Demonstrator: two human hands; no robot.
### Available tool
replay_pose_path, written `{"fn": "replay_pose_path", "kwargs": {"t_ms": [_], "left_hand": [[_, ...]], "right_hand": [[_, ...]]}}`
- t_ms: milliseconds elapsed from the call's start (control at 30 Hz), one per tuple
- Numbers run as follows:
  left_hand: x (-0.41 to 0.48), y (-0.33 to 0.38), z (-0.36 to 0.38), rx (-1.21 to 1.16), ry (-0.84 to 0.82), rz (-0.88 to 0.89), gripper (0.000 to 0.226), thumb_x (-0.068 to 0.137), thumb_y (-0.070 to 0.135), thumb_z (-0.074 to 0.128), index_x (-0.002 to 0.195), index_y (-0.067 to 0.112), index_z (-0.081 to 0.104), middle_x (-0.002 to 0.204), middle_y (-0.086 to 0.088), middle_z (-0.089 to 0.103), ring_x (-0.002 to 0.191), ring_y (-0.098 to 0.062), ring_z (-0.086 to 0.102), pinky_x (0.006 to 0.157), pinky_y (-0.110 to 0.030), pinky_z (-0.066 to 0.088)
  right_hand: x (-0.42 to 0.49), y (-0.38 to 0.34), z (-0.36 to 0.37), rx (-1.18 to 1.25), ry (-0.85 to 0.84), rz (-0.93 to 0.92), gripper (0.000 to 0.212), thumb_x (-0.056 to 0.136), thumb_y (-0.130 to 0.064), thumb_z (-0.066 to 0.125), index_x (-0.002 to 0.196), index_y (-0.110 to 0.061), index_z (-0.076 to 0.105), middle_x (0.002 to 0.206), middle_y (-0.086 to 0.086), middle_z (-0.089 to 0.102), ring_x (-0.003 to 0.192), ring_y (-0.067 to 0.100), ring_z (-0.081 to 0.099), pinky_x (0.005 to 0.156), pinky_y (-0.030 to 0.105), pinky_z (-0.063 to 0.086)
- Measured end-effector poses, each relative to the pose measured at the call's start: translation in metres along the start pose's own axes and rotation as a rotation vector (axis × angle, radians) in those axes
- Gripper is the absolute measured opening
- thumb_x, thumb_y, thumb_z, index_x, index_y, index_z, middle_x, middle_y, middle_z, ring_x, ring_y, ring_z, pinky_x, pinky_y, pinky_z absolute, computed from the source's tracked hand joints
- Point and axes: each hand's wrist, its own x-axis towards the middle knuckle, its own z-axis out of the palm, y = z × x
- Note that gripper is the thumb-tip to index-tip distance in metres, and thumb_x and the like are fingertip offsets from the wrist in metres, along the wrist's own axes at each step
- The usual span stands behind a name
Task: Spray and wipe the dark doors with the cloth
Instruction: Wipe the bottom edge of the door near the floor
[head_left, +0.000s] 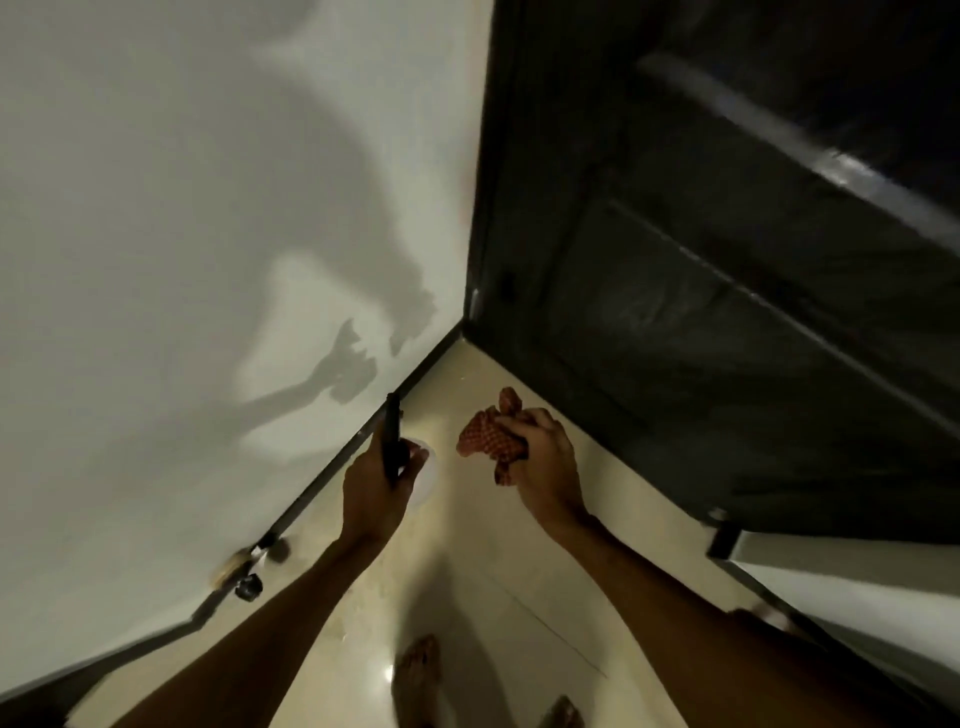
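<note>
The door stands right of the wall, meeting it at the floor's far corner, with both hands above the floor before it

white wall | cream tiled floor | dark skirting

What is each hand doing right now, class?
Left hand: grips the spray bottle.
Right hand: grips the bunched red checked cloth.
</note>
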Motion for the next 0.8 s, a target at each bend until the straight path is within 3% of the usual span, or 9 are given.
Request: {"fn": "replay_pose_path", "kwargs": {"t_ms": [200,233,300,333,400,433,500,667,800], "left_hand": [[-0.027,0.156,-0.066,-0.002,-0.082,0.102,0.082,0.094,0.020,0.074,0.161,0.018,0.027,0.118,-0.007,0.076,0.099,-0.025,0.074,0.084,-0.026,0.050],[-0.030,0.175,-0.074,-0.007,-0.094,0.099,0.081,0.094,0.020,0.074,0.161,0.017,0.028,0.121,-0.009,0.074,0.103,-0.026,0.073,0.086,-0.025,0.049],[-0.043,0.215,-0.088,-0.020,-0.137,0.127,0.080,0.093,0.021,0.075,0.160,0.017,0.030,0.125,-0.011,0.072,0.109,-0.030,0.071,0.091,-0.030,0.050],[-0.054,0.235,-0.094,-0.020,-0.168,0.154,0.080,0.093,0.023,0.075,0.160,0.018,0.030,0.126,-0.011,0.072,0.110,-0.030,0.070,0.094,-0.035,0.052],[-0.072,0.265,-0.101,0.005,-0.225,0.193,0.078,0.093,0.032,0.073,0.159,0.018,0.034,0.128,-0.011,0.071,0.111,-0.029,0.070,0.096,-0.044,0.055],[-0.079,0.277,-0.103,0.031,-0.251,0.202,0.076,0.092,0.041,0.071,0.156,0.017,0.039,0.127,-0.012,0.072,0.112,-0.030,0.070,0.096,-0.046,0.056],[-0.090,0.302,-0.105,0.072,-0.295,0.223,0.076,0.090,0.052,0.068,0.152,0.015,0.045,0.122,-0.014,0.072,0.112,-0.035,0.069,0.094,-0.048,0.056],[-0.138,0.376,-0.092,0.074,-0.419,0.330,0.072,0.093,0.031,0.075,0.154,0.013,0.043,0.126,-0.016,0.071,0.118,-0.037,0.065,0.098,-0.047,0.052],[-0.190,0.417,-0.054,0.086,-0.536,0.372,0.066,0.090,0.030,0.078,0.148,0.011,0.052,0.124,-0.015,0.072,0.120,-0.037,0.065,0.098,-0.047,0.053]], "right_hand": [[-0.081,-0.109,-0.139,0.032,0.191,-0.002,0.055,0.086,0.006,0.072,0.135,-0.018,0.066,0.146,0.003,0.048,0.129,0.023,0.052,0.084,0.018,0.059],[-0.092,-0.121,-0.155,0.035,0.216,0.001,0.054,0.087,0.009,0.069,0.134,-0.015,0.066,0.144,0.004,0.049,0.127,0.022,0.052,0.083,0.010,0.055],[-0.126,-0.144,-0.192,0.007,0.278,-0.009,0.051,0.088,0.013,0.062,0.134,-0.010,0.066,0.137,0.005,0.052,0.121,0.019,0.051,0.078,-0.004,0.042],[-0.147,-0.153,-0.210,-0.009,0.322,-0.003,0.053,0.087,0.014,0.061,0.134,-0.011,0.066,0.136,0.005,0.053,0.121,0.021,0.052,0.078,-0.005,0.041],[-0.183,-0.161,-0.241,-0.060,0.398,0.025,0.059,0.083,0.013,0.063,0.134,-0.016,0.066,0.135,0.004,0.055,0.122,0.025,0.053,0.092,0.006,0.045],[-0.200,-0.163,-0.253,-0.086,0.426,0.031,0.061,0.080,0.012,0.065,0.133,-0.018,0.067,0.134,0.004,0.057,0.122,0.027,0.054,0.100,0.018,0.048],[-0.232,-0.167,-0.279,-0.103,0.486,0.029,0.062,0.077,0.011,0.067,0.130,-0.019,0.069,0.130,0.006,0.060,0.117,0.027,0.057,0.105,0.034,0.048],[-0.309,-0.160,-0.324,-0.100,0.678,0.079,0.054,0.081,0.011,0.067,0.127,-0.014,0.072,0.124,0.009,0.064,0.111,0.026,0.061,0.102,0.032,0.051],[-0.374,-0.119,-0.349,-0.058,0.778,0.203,0.054,0.079,0.009,0.069,0.127,-0.015,0.071,0.120,0.006,0.064,0.107,0.026,0.063,0.101,0.032,0.052]]}}
